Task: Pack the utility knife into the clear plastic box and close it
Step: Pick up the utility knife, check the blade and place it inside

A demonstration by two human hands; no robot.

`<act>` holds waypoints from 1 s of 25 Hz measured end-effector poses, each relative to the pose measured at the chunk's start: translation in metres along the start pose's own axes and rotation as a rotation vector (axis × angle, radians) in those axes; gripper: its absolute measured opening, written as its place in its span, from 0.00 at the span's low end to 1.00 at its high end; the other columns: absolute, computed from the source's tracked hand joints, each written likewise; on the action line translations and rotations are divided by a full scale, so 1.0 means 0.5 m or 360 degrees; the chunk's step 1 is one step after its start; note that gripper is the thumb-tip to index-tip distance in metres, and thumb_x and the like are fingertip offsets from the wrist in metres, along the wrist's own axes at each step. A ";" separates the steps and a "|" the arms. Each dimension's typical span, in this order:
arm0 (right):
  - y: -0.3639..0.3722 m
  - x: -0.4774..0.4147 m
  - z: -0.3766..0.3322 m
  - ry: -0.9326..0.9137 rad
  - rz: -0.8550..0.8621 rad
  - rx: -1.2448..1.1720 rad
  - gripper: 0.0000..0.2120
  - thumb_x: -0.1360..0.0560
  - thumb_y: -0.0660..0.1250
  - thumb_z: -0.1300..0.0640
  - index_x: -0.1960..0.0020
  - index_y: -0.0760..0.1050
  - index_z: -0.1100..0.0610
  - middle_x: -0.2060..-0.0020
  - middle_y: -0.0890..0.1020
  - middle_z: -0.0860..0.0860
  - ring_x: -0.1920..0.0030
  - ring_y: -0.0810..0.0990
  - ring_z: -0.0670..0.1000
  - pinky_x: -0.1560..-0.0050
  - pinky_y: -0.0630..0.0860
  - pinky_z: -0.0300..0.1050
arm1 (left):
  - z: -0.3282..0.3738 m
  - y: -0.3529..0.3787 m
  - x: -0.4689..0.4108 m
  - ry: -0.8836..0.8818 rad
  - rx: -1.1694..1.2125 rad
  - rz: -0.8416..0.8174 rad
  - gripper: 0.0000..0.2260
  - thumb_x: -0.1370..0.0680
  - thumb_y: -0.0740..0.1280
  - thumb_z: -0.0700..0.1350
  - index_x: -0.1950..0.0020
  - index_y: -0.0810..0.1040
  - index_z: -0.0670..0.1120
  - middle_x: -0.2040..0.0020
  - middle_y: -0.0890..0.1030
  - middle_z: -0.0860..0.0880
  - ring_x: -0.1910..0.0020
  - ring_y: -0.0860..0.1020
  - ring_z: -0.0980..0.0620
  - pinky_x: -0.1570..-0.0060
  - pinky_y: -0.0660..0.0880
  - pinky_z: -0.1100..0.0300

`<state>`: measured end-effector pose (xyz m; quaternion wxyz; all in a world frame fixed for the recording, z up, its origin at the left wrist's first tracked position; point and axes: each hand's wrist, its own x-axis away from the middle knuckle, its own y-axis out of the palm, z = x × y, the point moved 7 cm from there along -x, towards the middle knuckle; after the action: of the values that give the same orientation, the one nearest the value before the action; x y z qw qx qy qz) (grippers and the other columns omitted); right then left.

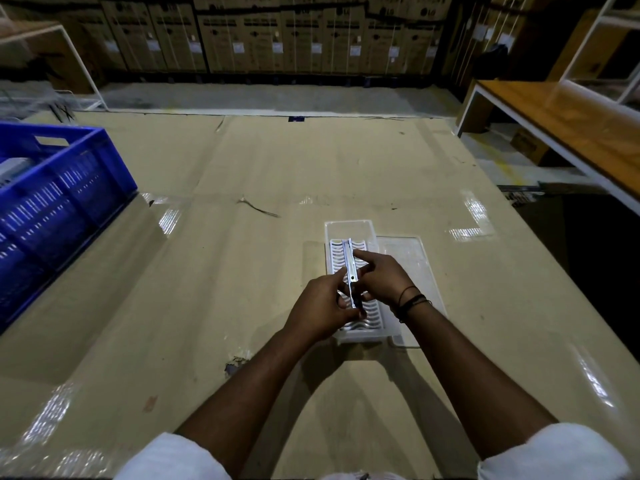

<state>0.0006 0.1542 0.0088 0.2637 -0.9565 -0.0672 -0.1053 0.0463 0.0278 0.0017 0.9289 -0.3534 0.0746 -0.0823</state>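
Observation:
The utility knife point(350, 268) is a slim silver tool held lengthwise just above the clear plastic box point(348, 228). My left hand point(320, 306) grips its near end, and my right hand point(381, 278) pinches it further up with a fingertip on its side. The box lies open on the cardboard-covered table and has a white ribbed insert inside. Its clear lid point(412, 258) lies flat to the right of the box, partly under my right wrist. My hands hide the near half of the insert.
A blue plastic crate point(59, 195) stands at the table's left edge. A wooden bench point(568, 126) is at the right. Stacked cardboard cartons point(277, 32) line the far wall. A thin stray scrap point(258, 207) lies on the cardboard beyond the box.

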 end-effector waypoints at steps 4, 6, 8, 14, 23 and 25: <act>-0.007 0.004 0.000 -0.0012 0.0049 -0.0027 0.35 0.35 0.67 0.72 0.31 0.75 0.52 0.62 0.85 0.57 0.58 0.85 0.59 0.50 0.83 0.60 | 0.009 -0.004 0.003 -0.0006 0.0009 -0.0009 0.33 0.35 0.81 0.47 0.32 0.76 0.58 0.51 0.84 0.55 0.64 0.77 0.60 0.58 0.77 0.59; -0.012 0.001 0.000 -0.0005 0.0090 -0.0003 0.35 0.35 0.66 0.72 0.30 0.75 0.52 0.59 0.86 0.59 0.56 0.86 0.60 0.49 0.83 0.59 | 0.012 -0.006 0.005 -0.0017 0.0052 0.0018 0.30 0.33 0.79 0.44 0.32 0.78 0.57 0.47 0.83 0.53 0.63 0.79 0.58 0.56 0.80 0.57; -0.014 -0.003 -0.004 -0.0027 0.0143 0.0156 0.34 0.34 0.66 0.71 0.29 0.74 0.52 0.57 0.86 0.58 0.53 0.85 0.59 0.46 0.82 0.56 | 0.005 -0.020 0.007 -0.0075 0.0070 0.0174 0.26 0.30 0.76 0.39 0.33 0.79 0.52 0.41 0.82 0.51 0.60 0.82 0.56 0.52 0.80 0.59; 0.024 -0.012 0.001 0.0000 0.0157 0.0538 0.27 0.29 0.67 0.63 0.30 0.75 0.53 0.41 0.83 0.57 0.39 0.80 0.58 0.42 0.76 0.44 | -0.028 -0.045 0.006 -0.0366 0.0010 0.0352 0.24 0.27 0.75 0.42 0.31 0.78 0.47 0.37 0.81 0.47 0.48 0.83 0.50 0.42 0.78 0.55; 0.051 -0.033 0.001 0.0024 0.0140 0.0807 0.14 0.29 0.65 0.65 0.44 0.79 0.61 0.46 0.83 0.61 0.43 0.80 0.61 0.48 0.78 0.48 | -0.033 -0.045 0.012 -0.0444 0.0091 0.0309 0.25 0.27 0.75 0.42 0.30 0.77 0.49 0.42 0.85 0.47 0.47 0.84 0.50 0.46 0.78 0.59; 0.054 -0.036 0.001 0.0036 0.0138 0.0846 0.13 0.29 0.66 0.64 0.45 0.78 0.62 0.46 0.83 0.61 0.43 0.80 0.61 0.49 0.77 0.47 | -0.033 -0.046 0.014 -0.0452 0.0088 0.0310 0.25 0.26 0.75 0.42 0.29 0.77 0.49 0.42 0.85 0.47 0.47 0.83 0.50 0.47 0.75 0.61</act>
<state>-0.0117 0.1304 -0.0093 0.5106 -0.8544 -0.0484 -0.0833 0.0475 -0.0010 0.0043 0.9430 -0.3269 -0.0259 0.0569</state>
